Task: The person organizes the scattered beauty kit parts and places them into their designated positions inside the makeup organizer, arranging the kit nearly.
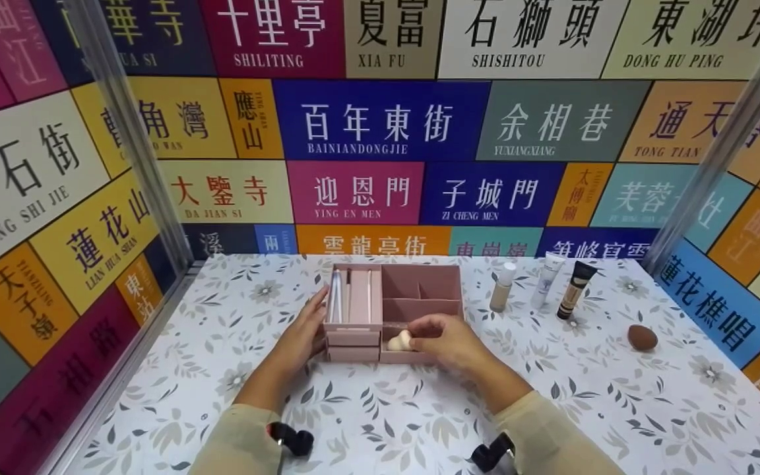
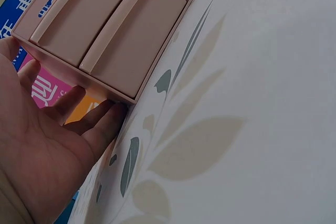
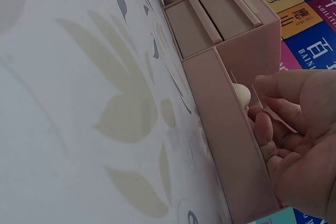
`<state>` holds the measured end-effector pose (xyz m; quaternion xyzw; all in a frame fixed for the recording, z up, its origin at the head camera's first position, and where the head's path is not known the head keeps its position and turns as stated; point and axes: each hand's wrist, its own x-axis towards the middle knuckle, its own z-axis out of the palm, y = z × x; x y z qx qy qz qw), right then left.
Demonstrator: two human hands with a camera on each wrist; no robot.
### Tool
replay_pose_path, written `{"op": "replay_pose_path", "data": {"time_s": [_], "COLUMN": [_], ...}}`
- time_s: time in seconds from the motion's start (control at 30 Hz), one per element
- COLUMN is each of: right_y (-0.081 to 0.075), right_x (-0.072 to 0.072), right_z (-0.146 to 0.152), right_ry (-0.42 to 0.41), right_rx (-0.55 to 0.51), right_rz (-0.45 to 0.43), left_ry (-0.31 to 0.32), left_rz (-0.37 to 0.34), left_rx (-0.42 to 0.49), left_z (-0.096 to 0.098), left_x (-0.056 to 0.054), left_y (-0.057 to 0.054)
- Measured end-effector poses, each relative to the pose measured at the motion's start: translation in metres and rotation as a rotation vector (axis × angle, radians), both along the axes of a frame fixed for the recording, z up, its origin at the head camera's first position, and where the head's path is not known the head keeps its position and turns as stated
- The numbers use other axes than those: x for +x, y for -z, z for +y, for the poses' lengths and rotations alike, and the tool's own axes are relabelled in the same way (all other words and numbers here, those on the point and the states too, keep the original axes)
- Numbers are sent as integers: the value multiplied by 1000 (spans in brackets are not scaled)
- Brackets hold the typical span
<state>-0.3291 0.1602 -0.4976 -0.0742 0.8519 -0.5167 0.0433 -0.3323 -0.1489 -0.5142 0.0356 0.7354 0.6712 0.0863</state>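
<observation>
A pink desktop organizer (image 1: pixel 422 282) stands on the table with several compartments and two small drawers (image 2: pixel 142 30) at its front left. My left hand (image 1: pixel 302 335) steadies the organizer's left side, its loosely bent fingers (image 2: pixel 73 100) against the wall. At the front right compartment, my right hand (image 1: pixel 449 338) pinches a cream makeup sponge (image 1: pixel 401 340) between thumb and fingertips. In the right wrist view the sponge (image 3: pixel 242 95) shows just past the fingers; the front wall (image 3: pixel 231 140) hides its lower part. Slim white and dark pencil-like sticks (image 1: pixel 337 297) lie in the left compartment.
Right of the organizer stand a foundation bottle (image 1: pixel 501 290) with a white cap, a white tube (image 1: pixel 545 284) and a black-capped tube (image 1: pixel 575 291). A brown egg-shaped sponge (image 1: pixel 642 338) lies farther right. Printed panels (image 1: pixel 380 122) wall the table's back and sides.
</observation>
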Motion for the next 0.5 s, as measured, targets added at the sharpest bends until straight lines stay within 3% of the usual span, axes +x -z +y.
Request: {"op": "replay_pose_path", "data": {"time_s": [0.17,0.5], "right_y": [0,0], "right_x": [-1,-3], "right_z": [1,3], "right_ry": [13,3], "right_rx": [-41,-17], "right_rz": [-16,35], "left_ry": [-5,17], "left_rz": [-9,37], "left_rx": [0,59], "left_z": [0,1], "left_x": [-1,0], "left_y": [0,2]}}
